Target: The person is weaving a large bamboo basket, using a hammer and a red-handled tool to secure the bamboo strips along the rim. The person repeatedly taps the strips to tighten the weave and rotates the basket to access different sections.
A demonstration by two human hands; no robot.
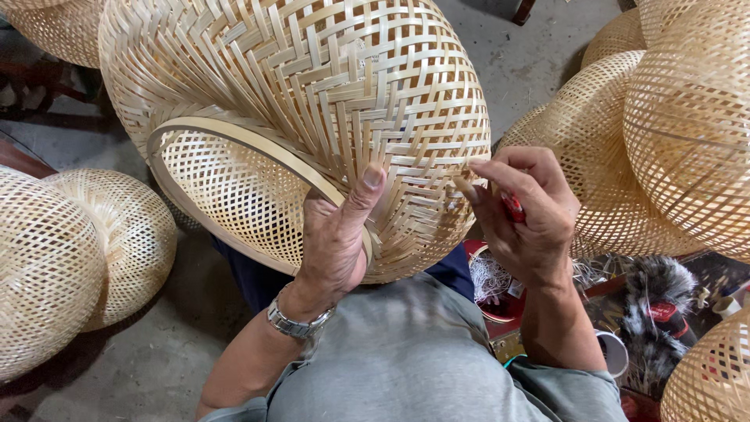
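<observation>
A large woven bamboo basket (312, 86), rounded like a lampshade, rests on my lap with its open rim (234, 137) turned toward me. My left hand (336, 234) grips that rim at the lower right, thumb pressed up against the weave. A metal watch sits on its wrist. My right hand (523, 215) is closed around a small red-handled tool (513, 207) and pinches the end of a bamboo strip (466, 187) sticking out of the basket's right side.
Similar woven bamboo shades are piled at the right (672, 125), lower right (711, 375) and left (70, 258). A red dish with white thread (492, 281), a white cup (613, 352) and a feathery brush (656, 301) lie by my right knee. The floor is grey concrete.
</observation>
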